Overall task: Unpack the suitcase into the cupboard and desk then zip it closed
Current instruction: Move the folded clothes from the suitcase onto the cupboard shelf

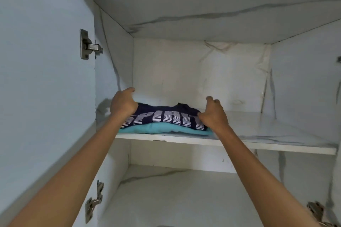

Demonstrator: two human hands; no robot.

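A folded navy shirt [166,117] with white striped lettering lies on top of a folded turquoise garment [162,129] on the left part of the upper cupboard shelf [276,146]. My left hand [123,103] rests against the navy shirt's left end and my right hand [214,114] against its right end. The thumbs touch the fabric. The fingers of both hands are loosely curled and raised above the shirt, wrapped around nothing. The suitcase and the desk are out of view.
The cupboard is white with grey marble veining. Its left door [40,79] stands open with metal hinges [86,44]. A lower shelf [184,199] is beneath, and the right half of the upper shelf is bare. Another hinge [315,210] shows at the bottom right.
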